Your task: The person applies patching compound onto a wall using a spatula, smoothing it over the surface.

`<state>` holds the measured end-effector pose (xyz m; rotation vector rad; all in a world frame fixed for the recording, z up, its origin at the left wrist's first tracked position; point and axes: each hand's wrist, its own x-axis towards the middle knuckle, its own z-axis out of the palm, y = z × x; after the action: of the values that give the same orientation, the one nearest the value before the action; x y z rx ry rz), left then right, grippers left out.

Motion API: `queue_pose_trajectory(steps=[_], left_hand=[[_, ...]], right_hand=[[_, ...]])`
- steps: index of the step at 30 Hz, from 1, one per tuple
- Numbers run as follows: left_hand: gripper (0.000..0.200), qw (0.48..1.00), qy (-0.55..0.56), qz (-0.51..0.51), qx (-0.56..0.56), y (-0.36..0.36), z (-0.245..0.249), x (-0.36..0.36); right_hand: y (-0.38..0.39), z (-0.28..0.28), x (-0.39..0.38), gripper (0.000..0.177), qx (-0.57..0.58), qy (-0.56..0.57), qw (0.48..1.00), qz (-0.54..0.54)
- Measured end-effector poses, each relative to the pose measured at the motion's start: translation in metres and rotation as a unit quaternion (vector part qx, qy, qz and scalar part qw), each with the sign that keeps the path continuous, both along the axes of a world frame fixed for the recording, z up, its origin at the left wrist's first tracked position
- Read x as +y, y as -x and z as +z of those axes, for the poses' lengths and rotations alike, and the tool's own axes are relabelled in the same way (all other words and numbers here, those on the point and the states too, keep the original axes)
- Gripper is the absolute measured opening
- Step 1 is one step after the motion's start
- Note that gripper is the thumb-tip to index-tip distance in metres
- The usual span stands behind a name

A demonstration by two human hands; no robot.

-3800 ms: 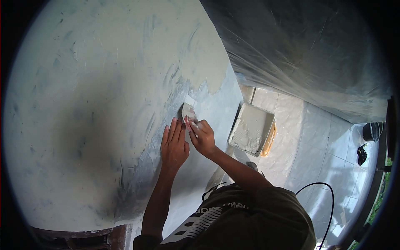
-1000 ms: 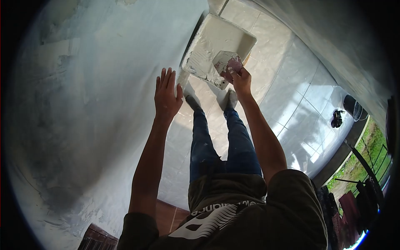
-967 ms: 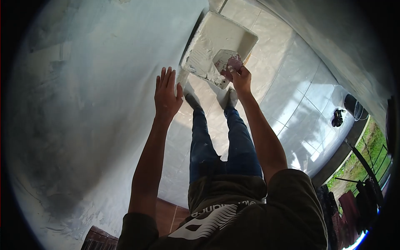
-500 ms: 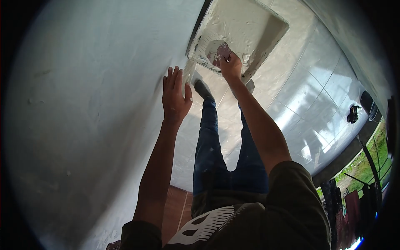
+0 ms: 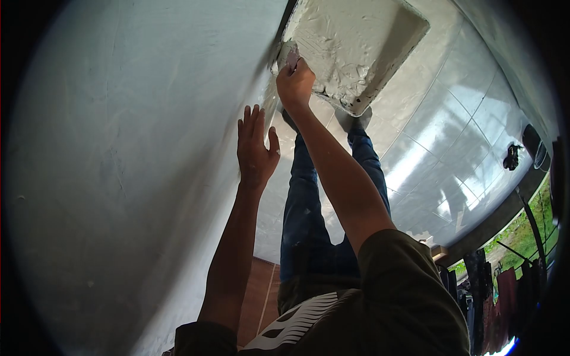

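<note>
A shallow tray [image 5: 395,74] with thick off-white paste in it lies at the top centre, beside the wall. My right hand [image 5: 295,83] is closed on a small pinkish scraper [image 5: 292,54] at the tray's left corner, near the wall. Some paste shows around the scraper's edge. My left hand [image 5: 256,147] is open, its fingers stretched out flat at the pale wall [image 5: 148,118]; whether the palm touches it I cannot tell. A white spot shows near its thumb.
My legs in blue jeans [image 5: 306,219] stand below the tray on the shiny tiled floor [image 5: 427,148]. A small black object [image 5: 510,157] lies at the right. Clothes [image 5: 504,296] hang at the lower right, near green grass.
My right hand and the scraper have moved left across the tray to its corner by the wall. My left hand appears slightly lower, and the tray further right in view.
</note>
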<state>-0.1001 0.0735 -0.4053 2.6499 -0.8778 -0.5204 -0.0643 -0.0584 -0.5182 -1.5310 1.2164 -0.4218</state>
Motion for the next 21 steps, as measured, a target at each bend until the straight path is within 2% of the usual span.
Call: queue_pose_trajectory(steps=[2, 6, 8, 12, 15, 21], left_hand=[[0.043, 1.000, 0.000, -0.002, 0.002, 0.003, -0.004, -0.003], [0.044, 1.000, -0.001, 0.004, 0.011, 0.003, -0.004, -0.004], [0.044, 1.000, -0.002, 0.005, 0.009, 0.003, -0.002, -0.007], [0.044, 1.000, -0.007, -0.005, 0.004, 0.001, -0.002, -0.009], [0.044, 1.000, -0.003, -0.001, -0.004, 0.001, -0.002, -0.009], [0.043, 1.000, -0.003, -0.004, -0.003, -0.001, 0.002, -0.012]], right_hand=[[0.001, -0.010, -0.001, 0.006, 0.006, 0.069, 0.997, 0.035], [0.003, 0.000, -0.005, 0.005, 0.017, 0.043, 0.998, 0.037], [0.002, 0.004, -0.006, 0.005, 0.003, 0.063, 0.998, 0.005], [-0.011, -0.009, -0.009, 0.005, -0.004, 0.077, 0.997, 0.014], [-0.011, -0.009, -0.014, 0.004, 0.034, 0.069, 0.997, 0.024], [-0.020, 0.007, -0.027, 0.004, -0.016, 0.091, 0.996, 0.006]])
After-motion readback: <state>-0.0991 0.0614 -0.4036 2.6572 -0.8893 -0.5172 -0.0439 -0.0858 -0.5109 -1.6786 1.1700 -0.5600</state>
